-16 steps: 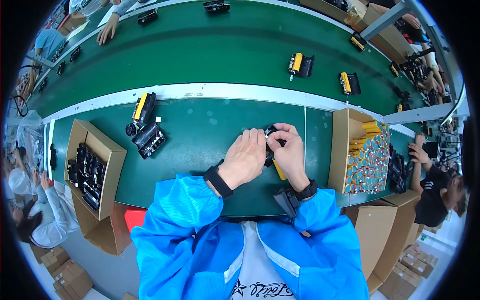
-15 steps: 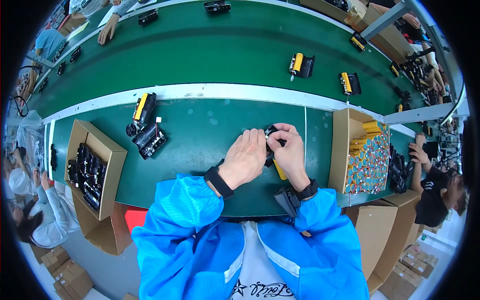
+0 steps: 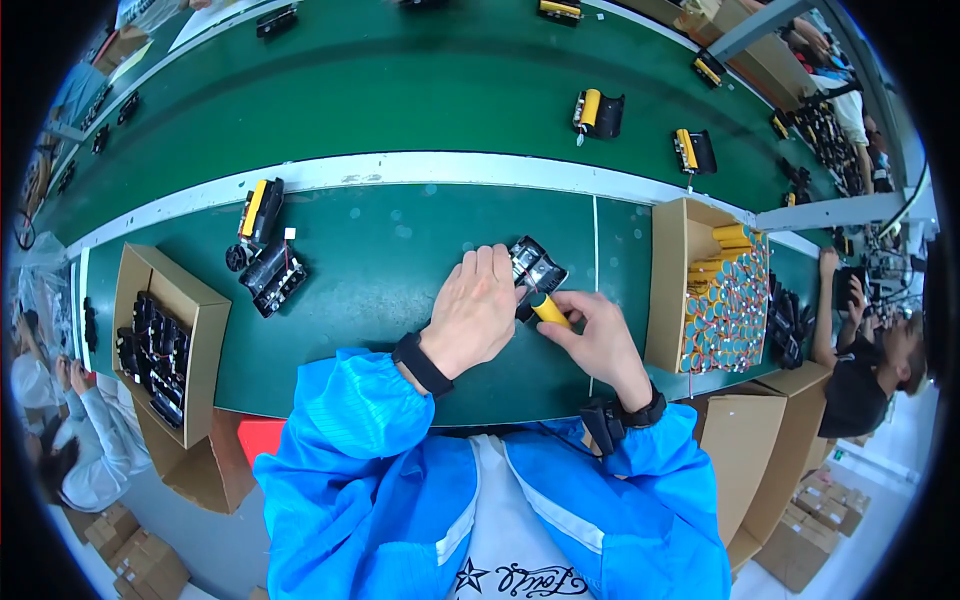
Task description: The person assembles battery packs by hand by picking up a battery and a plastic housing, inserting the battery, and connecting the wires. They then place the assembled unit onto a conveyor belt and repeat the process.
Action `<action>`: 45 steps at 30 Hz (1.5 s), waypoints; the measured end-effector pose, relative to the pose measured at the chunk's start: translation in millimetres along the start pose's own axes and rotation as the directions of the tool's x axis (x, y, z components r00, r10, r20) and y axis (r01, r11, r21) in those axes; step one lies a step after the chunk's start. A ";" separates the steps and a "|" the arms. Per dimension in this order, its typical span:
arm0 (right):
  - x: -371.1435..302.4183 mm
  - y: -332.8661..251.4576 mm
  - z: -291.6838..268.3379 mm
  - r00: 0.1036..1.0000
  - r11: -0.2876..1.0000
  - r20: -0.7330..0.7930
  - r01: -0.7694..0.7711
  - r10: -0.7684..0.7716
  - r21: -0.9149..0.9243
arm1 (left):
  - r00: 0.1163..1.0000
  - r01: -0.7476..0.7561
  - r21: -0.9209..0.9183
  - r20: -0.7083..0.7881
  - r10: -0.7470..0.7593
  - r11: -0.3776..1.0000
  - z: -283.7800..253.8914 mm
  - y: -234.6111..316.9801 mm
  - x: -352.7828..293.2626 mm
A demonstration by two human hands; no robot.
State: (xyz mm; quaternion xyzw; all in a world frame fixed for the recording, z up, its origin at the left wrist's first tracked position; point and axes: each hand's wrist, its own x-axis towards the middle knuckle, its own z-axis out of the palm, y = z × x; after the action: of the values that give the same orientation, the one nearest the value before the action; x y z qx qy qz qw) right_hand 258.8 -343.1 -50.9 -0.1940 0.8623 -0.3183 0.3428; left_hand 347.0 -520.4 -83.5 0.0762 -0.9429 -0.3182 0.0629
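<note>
In front of me on the green bench is a black plastic housing [image 3: 538, 264] with its hollow side up and thin wires showing. My left hand [image 3: 470, 312] grips the housing's left side; its fingers hide part of it. A yellow cylindrical battery [image 3: 549, 309] lies slanted at the near end of the housing. My right hand [image 3: 604, 338] is closed on the battery between thumb and fingers, from the right. Whether the battery touches the housing's inside I cannot tell.
A carton [image 3: 668, 290] of yellow batteries stands right, an open box [image 3: 208, 350] of black housings left. At back left lie a housing with a yellow battery [image 3: 262, 210] and another black housing [image 3: 274, 278]. Beyond the white rail [image 3: 400, 170], several parts lie on a green belt.
My right hand has moved from the housing's top down and right onto the yellow battery. More of the housing now shows. The whole view has shifted slightly.
</note>
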 end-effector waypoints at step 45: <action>31.7 -29.7 55.1 0.667 0.793 -0.429 0.520 -0.609 -0.317 | 0.990 -0.103 0.075 0.106 0.094 0.992 -46.2 -6.1 -15.9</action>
State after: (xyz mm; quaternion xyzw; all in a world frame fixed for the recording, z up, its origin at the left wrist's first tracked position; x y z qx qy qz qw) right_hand 279.8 -405.0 -76.4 -0.3888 0.8411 -0.3748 -0.0318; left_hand 370.9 -549.5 -51.8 0.0157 -0.9595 -0.2801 0.0273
